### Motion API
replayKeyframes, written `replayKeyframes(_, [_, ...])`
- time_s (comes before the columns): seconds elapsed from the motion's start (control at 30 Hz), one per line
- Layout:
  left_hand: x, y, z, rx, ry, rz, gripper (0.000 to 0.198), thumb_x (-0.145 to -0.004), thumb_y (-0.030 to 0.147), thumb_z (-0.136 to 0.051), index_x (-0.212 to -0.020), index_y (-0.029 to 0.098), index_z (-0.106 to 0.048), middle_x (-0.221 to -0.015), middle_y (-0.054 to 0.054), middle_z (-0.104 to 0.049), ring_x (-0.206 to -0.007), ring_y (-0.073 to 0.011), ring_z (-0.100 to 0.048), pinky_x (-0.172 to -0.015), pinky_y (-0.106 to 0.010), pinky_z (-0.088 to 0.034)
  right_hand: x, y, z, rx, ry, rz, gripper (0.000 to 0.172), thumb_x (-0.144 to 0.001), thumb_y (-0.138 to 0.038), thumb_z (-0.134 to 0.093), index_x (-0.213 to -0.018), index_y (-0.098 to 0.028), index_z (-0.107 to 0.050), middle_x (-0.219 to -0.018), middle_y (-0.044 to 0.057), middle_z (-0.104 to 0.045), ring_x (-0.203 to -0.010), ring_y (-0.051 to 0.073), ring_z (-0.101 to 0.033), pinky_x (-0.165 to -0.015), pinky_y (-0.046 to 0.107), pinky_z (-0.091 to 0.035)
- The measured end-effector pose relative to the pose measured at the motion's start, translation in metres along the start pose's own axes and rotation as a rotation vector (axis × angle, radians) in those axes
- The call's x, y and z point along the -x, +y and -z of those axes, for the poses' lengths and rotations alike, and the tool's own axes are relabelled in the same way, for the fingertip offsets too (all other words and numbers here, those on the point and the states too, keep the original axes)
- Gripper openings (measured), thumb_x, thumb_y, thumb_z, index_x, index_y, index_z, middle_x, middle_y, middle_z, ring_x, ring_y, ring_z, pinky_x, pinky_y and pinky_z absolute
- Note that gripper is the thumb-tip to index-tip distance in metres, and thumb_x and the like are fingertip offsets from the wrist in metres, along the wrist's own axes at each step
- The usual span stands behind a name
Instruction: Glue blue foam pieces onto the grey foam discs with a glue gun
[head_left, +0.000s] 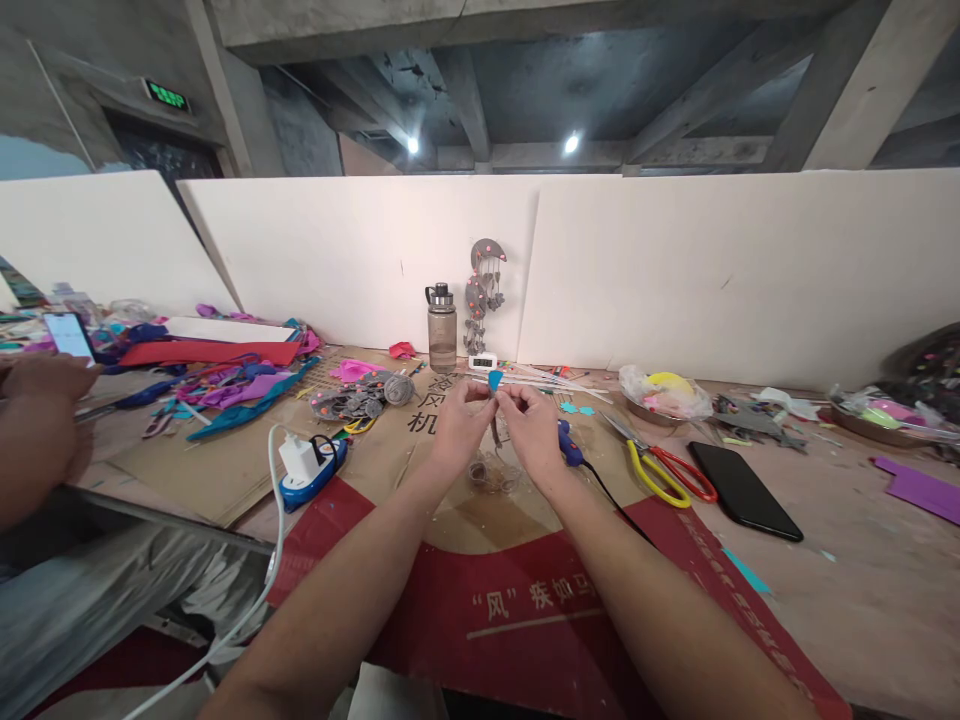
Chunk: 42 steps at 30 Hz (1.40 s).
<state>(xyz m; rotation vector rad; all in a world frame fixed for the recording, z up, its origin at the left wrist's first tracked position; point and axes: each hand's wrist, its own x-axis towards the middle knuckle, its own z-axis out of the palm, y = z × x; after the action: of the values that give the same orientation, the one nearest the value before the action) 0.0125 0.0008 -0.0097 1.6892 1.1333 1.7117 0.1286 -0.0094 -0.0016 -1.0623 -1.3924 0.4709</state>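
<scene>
Scrap of blue is pinched in fingertips of left hand and right hand — scissors are laid to the latter's right.

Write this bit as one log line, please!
hands: left hand, right hand | between them: small blue piece | nearby: scissors beside black phone

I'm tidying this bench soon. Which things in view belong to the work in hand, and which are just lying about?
Likely part of the work:
blue piece, at the fingertips of left hand and right hand
turquoise cutouts
blue corded tool
scissors

Apparently just lying about:
black phone
water bottle
small digital clock
purple sheet
</scene>
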Motion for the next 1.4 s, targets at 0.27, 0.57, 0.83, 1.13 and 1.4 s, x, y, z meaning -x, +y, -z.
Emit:
replayKeyframes(0.27, [0.000, 0.004, -0.002, 0.418, -0.068, 0.212, 0.025, -0.070, 0.032, -0.072, -0.082, 0.017, -0.056, -0.073, 0.002, -0.058, -0.057, -0.0079, -0.051, -0.041, -0.017, -0.040, 0.002, -0.005, 0.003, -0.111, -0.079, 0.030, 0.022, -0.081, -0.035, -0.055, -0.087, -0.019, -0.069, -0.089, 0.005, -0.069, -0.083, 0.018, -0.059, -0.078, 0.031, -0.046])
replayKeyframes(0.57, [0.000, 0.004, -0.004, 0.426, -0.032, 0.248, 0.020, -0.071, 0.031, -0.069, -0.075, 0.017, -0.056, -0.064, 0.005, -0.056, -0.039, -0.0028, -0.040, -0.037, -0.017, -0.032, 0.004, 0.002, -0.001, -0.166, -0.084, -0.023, 0.018, -0.080, -0.035, -0.058, -0.085, -0.019, -0.064, -0.075, 0.000, -0.063, -0.068, 0.015, -0.054, -0.065, 0.028, -0.043])
replayKeyframes(0.83, [0.000, 0.007, 0.002, 0.293, -0.096, 0.234, 0.018, -0.074, 0.034, -0.068, -0.077, 0.018, -0.062, -0.061, 0.004, -0.059, -0.035, -0.0038, -0.038, -0.033, -0.018, -0.027, 0.002, 0.003, 0.002, -0.090, -0.070, -0.029, 0.017, -0.080, -0.035, -0.055, -0.081, -0.019, -0.062, -0.078, 0.001, -0.064, -0.069, 0.015, -0.053, -0.069, 0.028, -0.043])
replayKeyframes(1.13, [0.000, 0.008, -0.002, 0.483, -0.144, 0.308, 0.019, -0.072, 0.031, -0.071, -0.072, 0.019, -0.057, -0.074, -0.002, -0.067, -0.073, -0.0164, -0.068, -0.076, -0.036, -0.059, -0.001, 0.004, 0.004, -0.080, -0.085, -0.038, 0.016, -0.079, -0.034, -0.054, -0.079, -0.019, -0.060, -0.076, 0.001, -0.062, -0.067, 0.015, -0.054, -0.067, 0.028, -0.043])
replayKeyframes(1.4, [-0.012, 0.005, 0.009, 0.653, 0.045, 0.344, 0.028, -0.068, 0.030, -0.075, -0.069, 0.017, -0.051, -0.066, 0.003, -0.059, -0.066, -0.0113, -0.065, -0.079, -0.035, -0.059, 0.007, 0.007, 0.001, -0.038, -0.214, -0.016, 0.024, -0.079, -0.033, -0.054, -0.095, -0.018, -0.062, -0.071, -0.002, -0.057, -0.062, 0.014, -0.049, -0.062, 0.027, -0.039])
